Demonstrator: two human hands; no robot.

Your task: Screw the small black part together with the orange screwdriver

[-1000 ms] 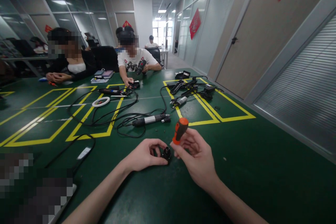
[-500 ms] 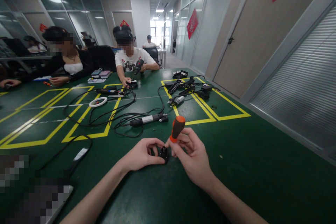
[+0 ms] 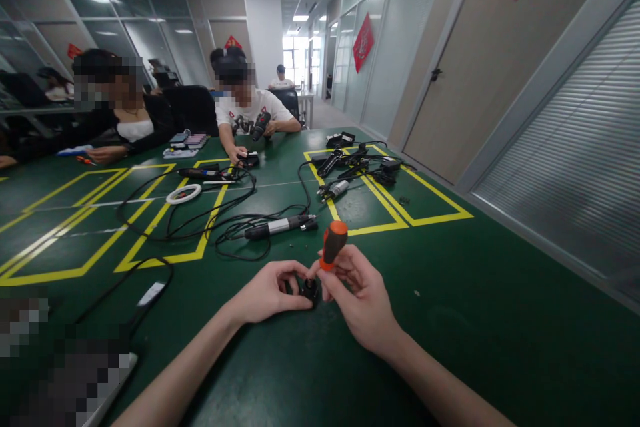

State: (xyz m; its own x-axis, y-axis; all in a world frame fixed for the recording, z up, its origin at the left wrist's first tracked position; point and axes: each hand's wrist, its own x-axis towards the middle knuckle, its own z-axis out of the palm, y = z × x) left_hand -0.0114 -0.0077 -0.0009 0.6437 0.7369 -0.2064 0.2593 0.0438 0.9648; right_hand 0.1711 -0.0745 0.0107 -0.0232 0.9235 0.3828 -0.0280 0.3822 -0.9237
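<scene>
My left hand [image 3: 274,290] pinches a small black part [image 3: 311,292] between thumb and fingers, low over the green table [image 3: 450,320]. In my right hand [image 3: 357,290] is a screwdriver [image 3: 334,243] with an orange and dark grey handle, which tilts up above the fingers. The fingers of my right hand close round the lower end of the handle, beside the black part. The screwdriver's shaft and tip are hidden, so I cannot tell whether it touches the part.
Beyond my hands lies a silver and black cylindrical tool [image 3: 280,227] with a coiled cable. A white ring [image 3: 183,194] and tangled black cables with adapters [image 3: 373,163] lie farther off. Across the table a person [image 3: 257,110] holds a power drill [image 3: 261,125]; another person sits left.
The whole view has shifted slightly. Both hands keep their grips, and the screwdriver and black part stay in nearly the same position relative to each other.
</scene>
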